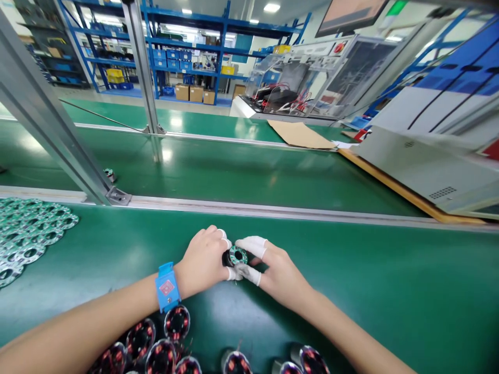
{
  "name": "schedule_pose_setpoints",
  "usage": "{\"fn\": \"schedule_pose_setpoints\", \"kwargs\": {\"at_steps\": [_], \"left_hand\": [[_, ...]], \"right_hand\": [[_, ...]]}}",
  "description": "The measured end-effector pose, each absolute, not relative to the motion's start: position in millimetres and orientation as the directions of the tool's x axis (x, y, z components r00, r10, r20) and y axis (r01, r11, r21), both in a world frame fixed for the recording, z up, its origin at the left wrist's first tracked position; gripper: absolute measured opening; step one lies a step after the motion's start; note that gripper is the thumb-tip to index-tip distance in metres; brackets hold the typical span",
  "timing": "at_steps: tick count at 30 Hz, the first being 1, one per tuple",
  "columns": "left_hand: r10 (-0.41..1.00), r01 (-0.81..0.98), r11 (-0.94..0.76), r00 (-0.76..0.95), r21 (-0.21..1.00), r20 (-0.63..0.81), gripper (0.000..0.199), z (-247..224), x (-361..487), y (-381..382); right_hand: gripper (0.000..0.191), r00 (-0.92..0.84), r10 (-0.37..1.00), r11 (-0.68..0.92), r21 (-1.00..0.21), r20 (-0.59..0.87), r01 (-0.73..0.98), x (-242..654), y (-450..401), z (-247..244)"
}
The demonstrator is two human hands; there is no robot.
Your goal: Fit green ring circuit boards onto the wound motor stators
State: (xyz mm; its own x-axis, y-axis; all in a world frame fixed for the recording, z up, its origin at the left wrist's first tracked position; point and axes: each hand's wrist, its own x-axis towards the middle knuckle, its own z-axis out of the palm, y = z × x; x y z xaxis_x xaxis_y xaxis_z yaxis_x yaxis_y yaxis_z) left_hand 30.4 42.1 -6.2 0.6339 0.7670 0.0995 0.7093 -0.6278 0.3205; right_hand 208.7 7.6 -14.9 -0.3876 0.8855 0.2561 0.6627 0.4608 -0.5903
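Observation:
My left hand (206, 255), with a blue wrist strap (167, 286) on its wrist, is closed around a small dark cylindrical motor part. On that part's near face sits a green ring-shaped circuit board (238, 255) with a dark hole in its middle. From the other side, my right hand (275, 265) pinches the board's edge between thumb and fingers. White finger cots cover fingertips on both hands. Below my hands, several copper-wound motor stators (177, 323) in silvery housings stand on the green bench; some have thin wires sticking up.
Several ring-shaped circuit boards (33, 228) lie in a sheet at the left. A metal post (70, 124) rises from the bench's back rail (234, 208). Behind the rail, another motor part (109, 175) rests on a green belt-like surface (241, 179). A grey metal cabinet (429, 166) stands at the right.

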Motion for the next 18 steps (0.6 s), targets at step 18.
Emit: {"fn": "schedule_pose_setpoints", "kwargs": {"at_steps": [18], "left_hand": [[0.774, 0.727, -0.616, 0.629, 0.302, 0.065, 0.028, -6.7, 33.2, 44.5]], "right_hand": [[0.031, -0.374, 0.883, 0.468, -0.59, 0.283, 0.658, 204.8, 8.3, -21.6]]}}
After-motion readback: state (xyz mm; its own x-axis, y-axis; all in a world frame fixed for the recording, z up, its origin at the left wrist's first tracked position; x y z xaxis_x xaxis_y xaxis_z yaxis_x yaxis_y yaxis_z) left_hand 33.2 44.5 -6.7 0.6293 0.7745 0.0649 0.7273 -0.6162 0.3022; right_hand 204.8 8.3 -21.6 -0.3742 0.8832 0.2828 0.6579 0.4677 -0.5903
